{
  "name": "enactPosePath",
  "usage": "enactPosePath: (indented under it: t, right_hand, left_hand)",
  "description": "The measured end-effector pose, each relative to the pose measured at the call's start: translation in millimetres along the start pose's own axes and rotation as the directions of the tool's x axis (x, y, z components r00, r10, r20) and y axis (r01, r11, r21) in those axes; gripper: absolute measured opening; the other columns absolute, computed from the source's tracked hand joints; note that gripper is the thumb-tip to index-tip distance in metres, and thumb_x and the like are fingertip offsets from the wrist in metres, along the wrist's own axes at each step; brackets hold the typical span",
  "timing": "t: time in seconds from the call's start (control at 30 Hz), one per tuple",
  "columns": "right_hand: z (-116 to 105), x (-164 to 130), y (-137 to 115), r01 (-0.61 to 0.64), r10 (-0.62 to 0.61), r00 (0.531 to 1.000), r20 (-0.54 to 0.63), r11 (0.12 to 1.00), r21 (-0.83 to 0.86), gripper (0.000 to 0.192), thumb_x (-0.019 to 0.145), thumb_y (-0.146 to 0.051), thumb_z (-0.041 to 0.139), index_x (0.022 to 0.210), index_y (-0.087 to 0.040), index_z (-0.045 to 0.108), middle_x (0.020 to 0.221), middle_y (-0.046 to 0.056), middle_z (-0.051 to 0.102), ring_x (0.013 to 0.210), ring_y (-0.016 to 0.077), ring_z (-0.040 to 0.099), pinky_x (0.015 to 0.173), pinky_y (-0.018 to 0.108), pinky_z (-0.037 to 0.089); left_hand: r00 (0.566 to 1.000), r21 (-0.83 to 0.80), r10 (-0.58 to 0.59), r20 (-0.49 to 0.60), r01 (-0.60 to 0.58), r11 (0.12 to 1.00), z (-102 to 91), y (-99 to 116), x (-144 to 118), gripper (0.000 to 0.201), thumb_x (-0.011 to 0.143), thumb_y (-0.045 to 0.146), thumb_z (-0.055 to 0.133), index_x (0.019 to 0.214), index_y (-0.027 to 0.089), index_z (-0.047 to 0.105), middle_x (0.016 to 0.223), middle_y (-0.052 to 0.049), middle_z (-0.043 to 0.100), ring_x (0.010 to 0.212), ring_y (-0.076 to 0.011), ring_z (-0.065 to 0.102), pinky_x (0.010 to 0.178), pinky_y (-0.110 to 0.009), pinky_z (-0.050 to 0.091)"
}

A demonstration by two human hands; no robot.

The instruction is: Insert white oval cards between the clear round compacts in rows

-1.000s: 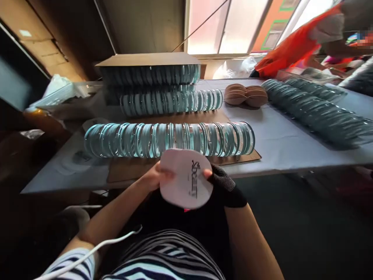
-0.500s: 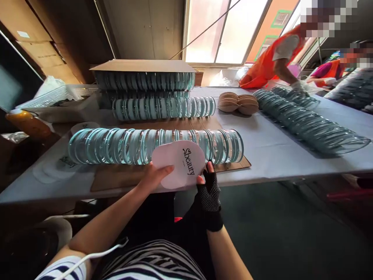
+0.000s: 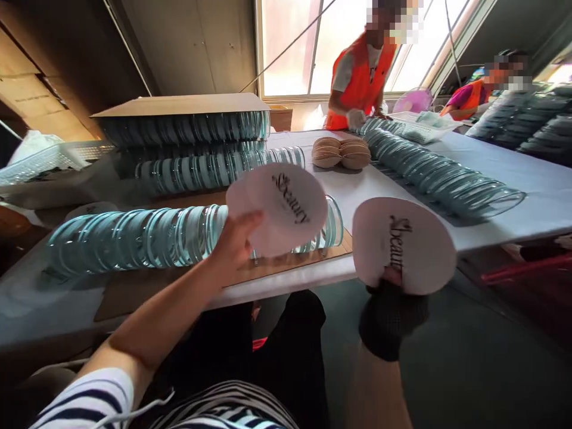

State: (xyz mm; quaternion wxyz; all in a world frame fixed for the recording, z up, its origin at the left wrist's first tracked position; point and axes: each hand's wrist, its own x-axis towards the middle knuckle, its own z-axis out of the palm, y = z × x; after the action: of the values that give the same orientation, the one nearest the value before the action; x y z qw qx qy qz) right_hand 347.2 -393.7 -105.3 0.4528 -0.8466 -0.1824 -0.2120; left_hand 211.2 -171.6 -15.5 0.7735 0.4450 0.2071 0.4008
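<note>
My left hand (image 3: 235,241) holds up a small stack of round white stickers (image 3: 281,205) printed "Sbeauty", in front of the near row of clear glass discs (image 3: 147,235). My right hand (image 3: 389,304), in a black fingerless glove, holds a single round white sticker (image 3: 402,245) with the same print, out past the table's front edge. The disc row stands on edge on a cardboard sheet (image 3: 286,265) on the white table (image 3: 491,173).
More disc rows (image 3: 214,167) lie behind, under a cardboard-topped stack (image 3: 179,119). Brown round pads (image 3: 342,152) sit mid-table, and a long disc row (image 3: 438,176) runs at right. Two people in orange vests (image 3: 361,77) work at the far end. A white basket (image 3: 49,158) stands at left.
The two hands have parted: my right hand pulled one sticker off to the right while my left hand lifted the rest of the stack. The view tilted up.
</note>
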Motion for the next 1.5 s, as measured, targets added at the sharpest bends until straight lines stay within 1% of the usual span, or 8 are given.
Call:
enactPosePath:
  t: [0.27,0.57,1.0,1.13,1.27,1.33,1.43,1.5]
  right_hand:
    - [-59,28,-9,0.119,-0.101,0.992,0.079,0.955,-0.272,0.056,0.091,-0.061,0.041,0.089,-0.013,0.07,0.074,0.017,0.069,0.06,0.0239,0.061,0.053,0.031,0.038]
    - [12,66,-45,0.45,-0.116,0.816,0.566,0.743,-0.496,0.033,0.1,-0.04,0.038,0.109,-0.014,0.057,0.07,0.007,0.065,0.055,0.0159,0.057,0.052,0.028,0.02]
    - [50,70,-56,0.36,-0.122,0.86,0.495,0.832,-0.422,0.028,0.098,-0.029,0.039,0.097,-0.016,0.064,0.076,0.007,0.064,0.058,0.0115,0.049,0.056,0.026,0.018]
    - [50,76,-42,0.036,-0.009,0.675,0.737,0.999,-0.021,0.031,0.093,-0.033,0.039,0.096,-0.016,0.064,0.06,0.001,0.057,0.049,0.0114,0.045,0.052,0.023,0.028]
    - [42,71,-24,-0.358,-0.073,0.474,0.878,0.894,0.268,0.048,0.088,-0.044,0.036,0.116,-0.012,0.059,0.045,-0.009,0.036,0.037,0.0106,0.03,0.042,0.022,0.03]
    - [37,74,-25,-0.401,-0.048,0.575,0.817,0.854,0.333,0.05,0.085,-0.048,0.044,0.113,-0.01,0.061,0.047,-0.008,0.039,0.038,0.01,0.033,0.041,0.023,0.032]
    - [30,99,-38,-0.136,0.001,0.934,0.357,0.926,0.353,0.048,0.084,-0.047,0.049,0.114,-0.011,0.061,0.073,0.004,0.064,0.056,0.0134,0.056,0.055,0.026,0.047]
    - [25,124,-50,0.034,-0.047,0.998,0.045,0.967,0.252,0.054,0.088,-0.045,0.046,0.129,-0.011,0.054,0.106,0.014,0.068,0.084,0.0195,0.066,0.075,0.033,0.053]
  left_hand:
    - [0.923,-0.24,-0.363,0.129,0.384,0.892,133.1,-41,120,0.019,0.077,0.011,0.067,0.095,0.013,0.067,0.084,-0.009,0.072,0.104,-0.0256,0.067,0.096,-0.041,0.053]
    - [0.94,-0.3,-0.291,0.18,0.334,0.894,115.2,-60,120,0.016,0.077,0.008,0.066,0.093,0.01,0.068,0.085,-0.008,0.073,0.095,-0.0208,0.07,0.096,-0.035,0.052]
    - [0.941,-0.348,-0.304,0.149,0.338,0.874,116.4,-62,115,0.017,0.077,0.008,0.068,0.094,0.01,0.069,0.091,-0.009,0.074,0.098,-0.0222,0.07,0.098,-0.038,0.051]
    - [0.957,-0.348,-0.245,0.152,0.284,0.893,116.9,-64,113,0.022,0.078,0.007,0.067,0.1,0.009,0.069,0.098,-0.011,0.074,0.1,-0.0237,0.069,0.098,-0.042,0.05]
    - [0.97,-0.352,-0.189,0.151,0.232,0.907,118.2,-65,112,0.029,0.077,0.006,0.068,0.106,0.01,0.069,0.107,-0.012,0.073,0.106,-0.0241,0.067,0.1,-0.042,0.049]
    - [0.969,-0.356,-0.186,0.163,0.234,0.905,119.1,-65,113,0.031,0.075,0.006,0.069,0.106,0.011,0.069,0.107,-0.011,0.073,0.108,-0.0241,0.066,0.1,-0.04,0.049]
    - [0.974,-0.355,-0.184,0.131,0.219,0.909,119.4,-62,110,0.033,0.073,0.004,0.068,0.105,0.012,0.07,0.105,-0.011,0.073,0.105,-0.0237,0.067,0.098,-0.039,0.05]
    - [0.977,-0.342,-0.176,0.12,0.207,0.916,116.7,-57,102,0.032,0.072,0.006,0.07,0.103,0.013,0.07,0.101,-0.009,0.074,0.1,-0.0232,0.069,0.095,-0.039,0.051]
